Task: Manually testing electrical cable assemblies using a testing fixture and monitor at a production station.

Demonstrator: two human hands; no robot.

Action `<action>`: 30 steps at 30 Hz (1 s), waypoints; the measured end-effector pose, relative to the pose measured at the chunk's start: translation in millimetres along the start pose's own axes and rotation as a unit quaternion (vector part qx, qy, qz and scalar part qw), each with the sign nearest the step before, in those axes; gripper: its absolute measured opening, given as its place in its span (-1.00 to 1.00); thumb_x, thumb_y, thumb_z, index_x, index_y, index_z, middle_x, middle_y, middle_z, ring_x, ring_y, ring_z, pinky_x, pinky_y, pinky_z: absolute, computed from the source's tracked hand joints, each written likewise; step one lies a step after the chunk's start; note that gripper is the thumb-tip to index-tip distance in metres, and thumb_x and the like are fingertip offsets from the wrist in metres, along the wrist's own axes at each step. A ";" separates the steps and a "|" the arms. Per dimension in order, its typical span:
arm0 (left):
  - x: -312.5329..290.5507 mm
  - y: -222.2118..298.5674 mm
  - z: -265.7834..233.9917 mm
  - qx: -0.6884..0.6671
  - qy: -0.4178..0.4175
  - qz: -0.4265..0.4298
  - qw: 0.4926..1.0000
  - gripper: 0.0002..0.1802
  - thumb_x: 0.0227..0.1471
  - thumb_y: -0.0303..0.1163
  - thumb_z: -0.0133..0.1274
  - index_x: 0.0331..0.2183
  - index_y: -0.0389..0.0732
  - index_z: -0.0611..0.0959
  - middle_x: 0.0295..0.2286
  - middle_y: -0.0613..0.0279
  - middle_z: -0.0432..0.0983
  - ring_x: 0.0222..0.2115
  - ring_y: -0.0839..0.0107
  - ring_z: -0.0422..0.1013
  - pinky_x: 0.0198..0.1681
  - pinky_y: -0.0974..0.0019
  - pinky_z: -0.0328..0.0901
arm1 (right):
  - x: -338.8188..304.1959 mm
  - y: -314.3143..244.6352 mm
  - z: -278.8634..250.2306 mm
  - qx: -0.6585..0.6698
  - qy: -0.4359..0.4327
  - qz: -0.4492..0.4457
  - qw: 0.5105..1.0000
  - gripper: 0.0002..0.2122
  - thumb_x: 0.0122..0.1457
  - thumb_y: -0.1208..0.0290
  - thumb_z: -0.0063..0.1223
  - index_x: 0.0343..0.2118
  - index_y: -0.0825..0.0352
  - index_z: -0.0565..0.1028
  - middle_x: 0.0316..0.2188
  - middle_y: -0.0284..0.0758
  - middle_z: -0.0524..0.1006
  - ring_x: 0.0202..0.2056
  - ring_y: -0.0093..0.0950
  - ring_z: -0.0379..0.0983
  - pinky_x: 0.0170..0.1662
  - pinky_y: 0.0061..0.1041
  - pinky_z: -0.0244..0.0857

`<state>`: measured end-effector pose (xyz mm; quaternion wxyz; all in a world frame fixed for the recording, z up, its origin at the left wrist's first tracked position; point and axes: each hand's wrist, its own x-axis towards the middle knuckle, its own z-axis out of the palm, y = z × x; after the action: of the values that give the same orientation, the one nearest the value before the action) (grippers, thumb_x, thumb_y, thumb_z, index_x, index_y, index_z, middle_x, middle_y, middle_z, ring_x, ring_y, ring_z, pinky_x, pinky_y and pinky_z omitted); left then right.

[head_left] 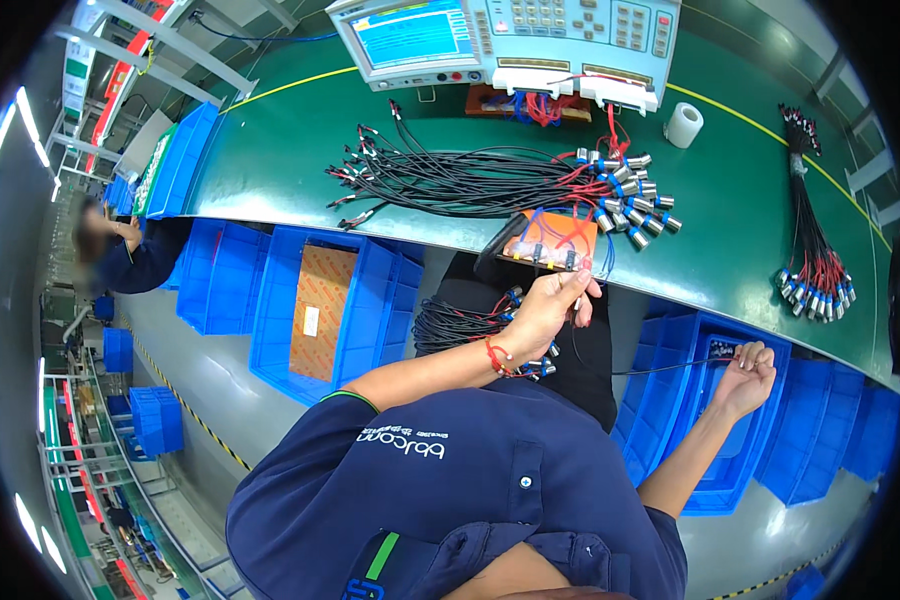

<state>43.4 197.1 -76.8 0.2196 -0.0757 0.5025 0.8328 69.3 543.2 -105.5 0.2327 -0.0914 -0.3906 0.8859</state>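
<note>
Over the bench edge, my left hand (555, 305) is closed in a pinch at the front of an orange test board (550, 240) with red and blue wires. A small cable end seems to be between its fingertips, partly hidden. From there a thin black cable (660, 371) sags and runs right to my right hand (748, 375). The fingers of that hand are curled round the cable's other end, its tip hidden. On my lap, partly under my left forearm, lies a bundle of black cables (460, 325) with metal connectors.
A pile of black cables (480, 178) with metal round connectors lies behind the board. A tester with a screen (530, 40) stands at the back, a white roll (683, 125) beside it. Another cable bundle (805, 230) lies right. Blue bins (270, 330) sit below; a person (135, 245) is far left.
</note>
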 end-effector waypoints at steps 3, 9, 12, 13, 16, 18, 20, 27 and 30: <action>-8.5 4.0 -3.0 0.051 -0.028 0.004 0.998 -0.60 0.29 -0.12 -0.16 -0.38 -0.24 0.56 -0.70 0.37 0.40 -0.65 0.64 0.32 -0.48 0.53 0.19 | 0.9 -2.7 5.8 0.003 -0.041 -0.004 0.999 -0.91 -0.03 0.45 -0.18 -0.58 0.26 0.20 -0.64 -0.42 0.09 -0.56 -0.56 0.00 -0.37 -0.51 -0.05; -60.3 41.3 -14.0 0.141 -0.148 -0.004 0.979 -0.64 0.29 -0.23 -0.16 -0.37 -0.31 0.57 -0.61 0.24 0.50 -0.52 0.57 0.44 -0.32 0.46 0.29 | 5.5 -24.4 30.9 0.005 -0.071 -0.009 0.997 -0.93 -0.04 0.47 -0.16 -0.53 0.28 0.22 -0.63 -0.41 0.10 -0.53 -0.56 0.01 -0.33 -0.50 -0.05; -77.1 79.1 -38.4 0.171 -0.038 0.165 0.971 -0.67 0.26 -0.30 -0.11 -0.35 -0.36 0.61 -0.47 0.20 0.54 -0.44 0.49 0.47 -0.29 0.42 0.35 | 9.0 -26.6 61.5 0.037 -0.123 0.006 0.992 -0.91 -0.07 0.49 -0.13 -0.50 0.29 0.22 -0.63 -0.40 0.11 -0.51 -0.56 0.01 -0.31 -0.50 -0.03; -80.6 92.4 -48.5 0.138 0.015 0.212 0.967 -0.67 0.25 -0.30 -0.09 -0.35 -0.36 0.63 -0.44 0.19 0.54 -0.43 0.50 0.47 -0.31 0.42 0.36 | 10.8 -22.1 75.9 0.061 -0.112 0.014 0.992 -0.90 -0.07 0.49 -0.12 -0.50 0.29 0.21 -0.64 -0.40 0.11 -0.51 -0.56 0.02 -0.30 -0.50 -0.03; -81.2 135.0 -87.4 0.131 0.182 0.371 0.901 -0.68 0.25 -0.28 -0.08 -0.32 -0.33 0.63 -0.48 0.27 0.50 -0.50 0.58 0.40 -0.39 0.47 0.32 | 16.8 5.6 127.9 0.107 -0.161 0.045 0.980 -0.89 -0.08 0.49 -0.09 -0.45 0.30 0.28 -0.64 -0.42 0.12 -0.50 -0.55 0.05 -0.27 -0.49 -0.01; -77.3 162.4 -119.1 0.082 0.243 0.422 0.869 -0.67 0.26 -0.26 -0.09 -0.30 -0.33 0.62 -0.54 0.36 0.42 -0.56 0.63 0.29 -0.45 0.50 0.25 | 18.0 32.1 163.2 0.119 -0.204 0.069 0.969 -0.82 -0.06 0.47 -0.11 -0.34 0.32 0.36 -0.63 -0.43 0.14 -0.49 -0.55 0.07 -0.25 -0.49 0.00; -75.6 183.7 -152.3 0.048 0.263 0.425 0.865 -0.64 0.26 -0.21 -0.07 -0.28 -0.34 0.60 -0.64 0.46 0.25 -0.60 0.62 0.23 -0.48 0.48 0.21 | 18.2 59.3 194.3 0.141 -0.207 0.100 0.963 -0.74 -0.04 0.46 -0.14 -0.23 0.35 0.39 -0.63 -0.43 0.16 -0.48 -0.55 0.08 -0.25 -0.48 0.02; -57.2 180.9 -243.2 -0.055 0.314 0.358 0.878 -0.63 0.20 -0.18 0.01 -0.20 -0.34 0.59 -0.49 0.29 0.48 -0.45 0.47 0.42 -0.32 0.40 0.36 | 31.6 128.3 258.4 0.083 -0.238 0.097 0.963 -0.77 0.03 0.51 -0.24 -0.23 0.41 0.34 -0.56 -0.34 0.25 -0.46 -0.53 0.14 -0.26 -0.52 0.08; -49.5 167.9 -264.8 -0.100 0.291 0.334 0.891 -0.63 0.20 -0.22 0.02 -0.15 -0.36 0.56 -0.29 0.07 0.56 -0.27 0.33 0.49 -0.15 0.30 0.42 | 30.9 143.0 261.6 0.031 -0.243 0.084 0.966 -0.79 0.03 0.54 -0.27 -0.24 0.42 0.32 -0.54 -0.33 0.27 -0.45 -0.54 0.15 -0.27 -0.54 0.09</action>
<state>-11.7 -114.6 -52.8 -0.2366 -0.1641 0.4539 0.8432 -96.4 304.4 -32.6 0.0581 0.1018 -0.3983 0.9097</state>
